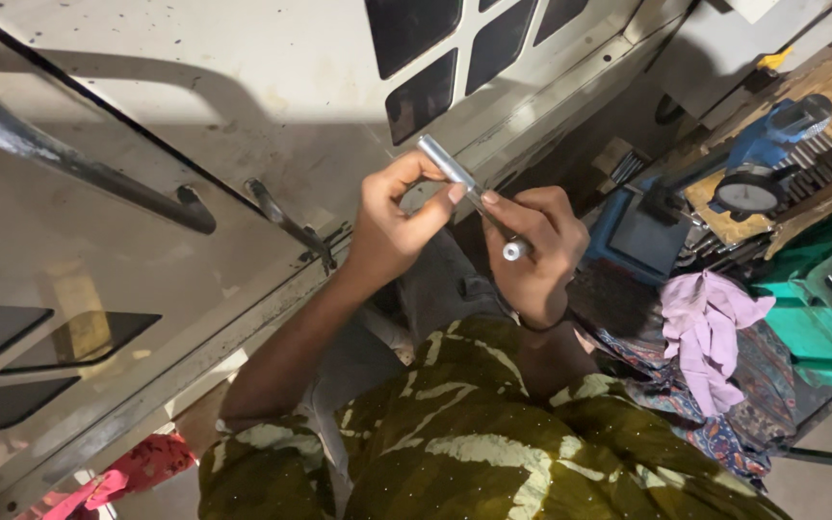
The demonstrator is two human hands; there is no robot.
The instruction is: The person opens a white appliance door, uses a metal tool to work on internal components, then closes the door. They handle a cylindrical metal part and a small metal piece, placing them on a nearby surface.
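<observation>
Olive sleeve (455, 453), both hands (bare), metal rod (469, 193)

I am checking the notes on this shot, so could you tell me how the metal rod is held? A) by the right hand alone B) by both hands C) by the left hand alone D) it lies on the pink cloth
B: the left hand pinches the metal rod near its upper end, while the right hand wraps its lower end.
</observation>
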